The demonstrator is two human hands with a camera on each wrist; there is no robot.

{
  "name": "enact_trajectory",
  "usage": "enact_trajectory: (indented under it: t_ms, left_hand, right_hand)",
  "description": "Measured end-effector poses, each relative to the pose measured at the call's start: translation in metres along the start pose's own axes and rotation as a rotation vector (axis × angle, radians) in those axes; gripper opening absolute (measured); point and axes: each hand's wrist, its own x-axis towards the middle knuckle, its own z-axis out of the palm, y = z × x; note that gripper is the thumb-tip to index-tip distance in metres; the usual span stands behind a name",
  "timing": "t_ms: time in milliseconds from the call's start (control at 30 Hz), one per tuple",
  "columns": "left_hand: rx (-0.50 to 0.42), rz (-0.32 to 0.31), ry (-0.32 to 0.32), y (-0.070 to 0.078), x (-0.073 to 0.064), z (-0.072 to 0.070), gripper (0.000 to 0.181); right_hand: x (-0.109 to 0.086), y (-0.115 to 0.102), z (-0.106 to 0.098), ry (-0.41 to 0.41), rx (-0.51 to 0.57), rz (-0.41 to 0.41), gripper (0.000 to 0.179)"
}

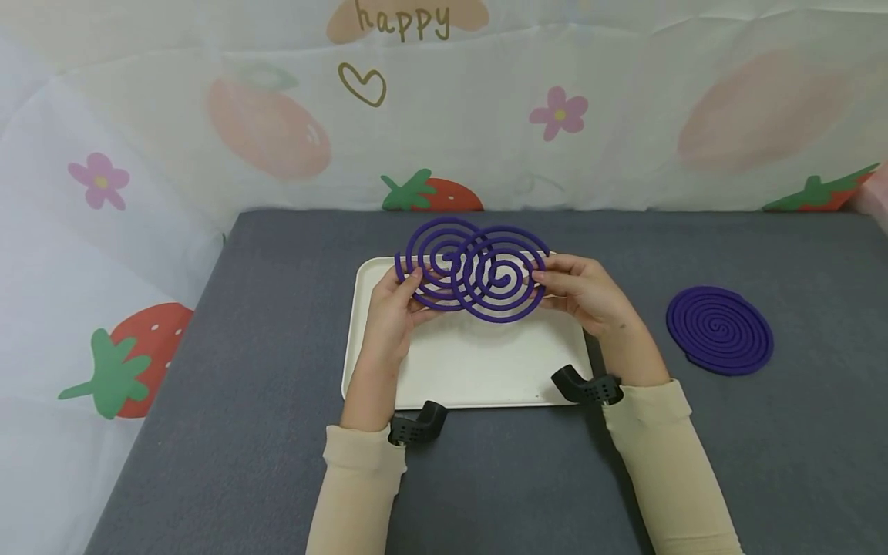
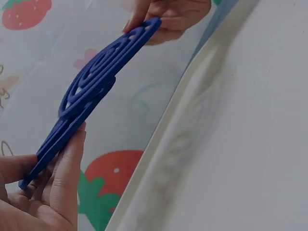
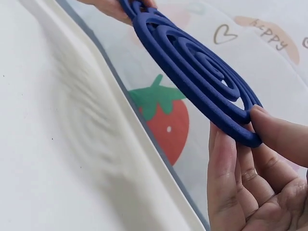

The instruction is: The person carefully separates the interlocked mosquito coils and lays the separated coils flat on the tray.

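Two purple mosquito coils overlap in the air over the white tray (image 1: 486, 370). My left hand (image 1: 391, 312) pinches the outer edge of the left mosquito coil (image 1: 444, 221) between thumb and fingers. With thumb and fingertips, my right hand (image 1: 586, 293) grips the rim of the right mosquito coil (image 1: 501, 318), which lies in front of the left one in the head view. Seen from the left wrist, the left mosquito coil (image 2: 53, 139) slants upward to meet the other. In the right wrist view, the right mosquito coil (image 3: 190, 96) tilts and partly hides the left one.
Another tightly wound purple mosquito coil (image 1: 719, 330) lies on the grey tabletop (image 1: 208, 401) to the right of the tray. Black wrist cameras (image 1: 418, 424) sit on both wrists. A printed cloth (image 1: 624, 154) hangs behind the table.
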Motion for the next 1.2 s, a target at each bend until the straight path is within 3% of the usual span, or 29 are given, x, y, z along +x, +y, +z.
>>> enact_trajectory:
  t_ms: [233, 367, 600, 867, 1200]
  left_hand:
    - [0.098, -0.023, 0.070, -0.001, 0.005, -0.013, 0.016]
    - [0.124, -0.030, 0.065, -0.002, 0.007, -0.019, 0.016]
    - [0.275, -0.072, 0.026, -0.006, 0.010, -0.024, 0.032]
    - [0.324, -0.156, 0.074, -0.008, 0.013, -0.031, 0.044]
    - [0.284, -0.211, 0.050, -0.006, 0.015, -0.040, 0.060]
  right_hand:
    - [0.000, 0.001, -0.006, 0.024, -0.052, 0.001, 0.021]
    - [-0.001, 0.002, -0.008, 0.032, -0.086, 0.003, 0.023]
    - [0.002, 0.005, -0.011, 0.036, -0.164, 0.011, 0.016]
    - [0.006, 0.009, -0.012, 0.078, -0.286, 0.029, 0.046]
    - [0.007, 0.011, -0.013, 0.139, -0.327, 0.002, 0.047]
